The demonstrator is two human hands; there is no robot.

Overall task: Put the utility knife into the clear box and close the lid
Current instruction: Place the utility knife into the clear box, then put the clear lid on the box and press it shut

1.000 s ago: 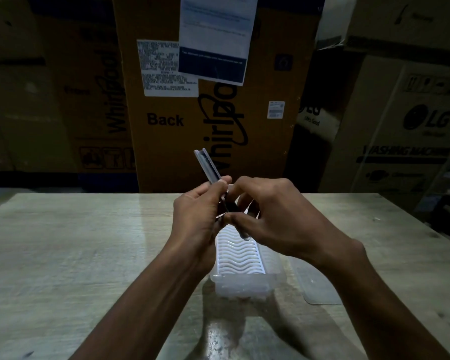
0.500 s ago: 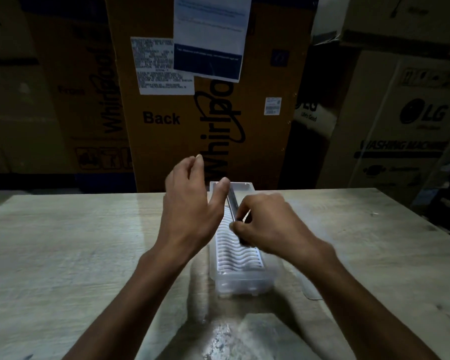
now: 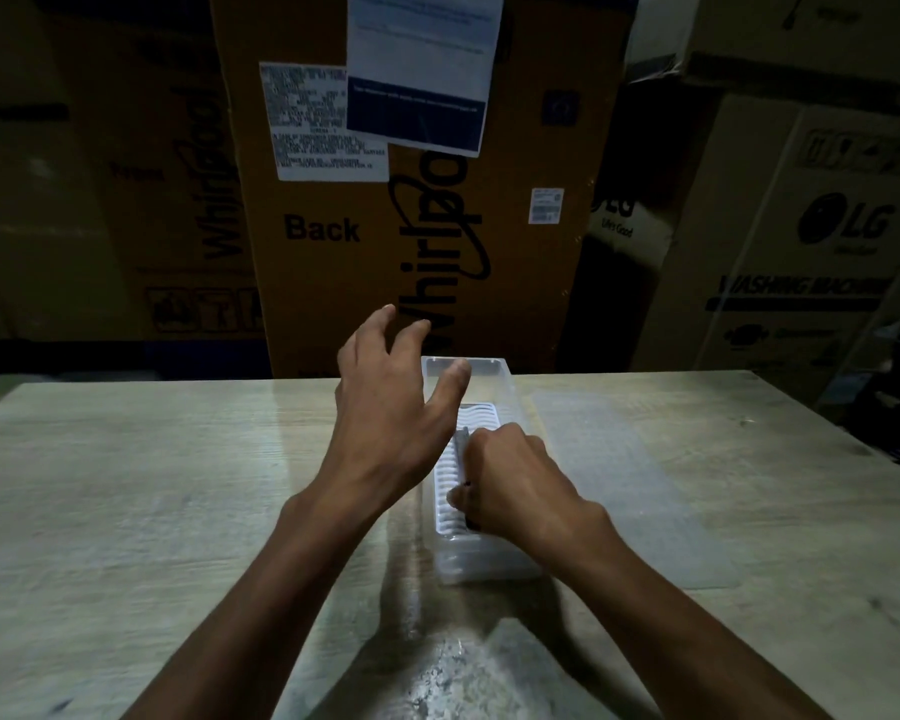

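Observation:
A long clear box (image 3: 481, 561) with a white ribbed insert lies lengthwise at the middle of the table, its top uncovered. Its clear lid (image 3: 624, 475) lies flat on the table just right of it. The utility knife (image 3: 461, 449) lies inside the box on the insert; only a short grey stretch shows, the rest is hidden under my right hand (image 3: 515, 485), whose fingers are closed on it. My left hand (image 3: 391, 407) hovers over the box's left side with fingers spread, thumb above the far end, holding nothing.
The pale wooden table (image 3: 152, 511) ends just behind the box. Tall cardboard appliance cartons (image 3: 411, 226) stand close behind it, and more cartons (image 3: 827, 241) are stacked at the right.
The knife went from tilted upright in both hands down into the box. My left hand let go and spread open above the box. My right hand lowered with the knife.

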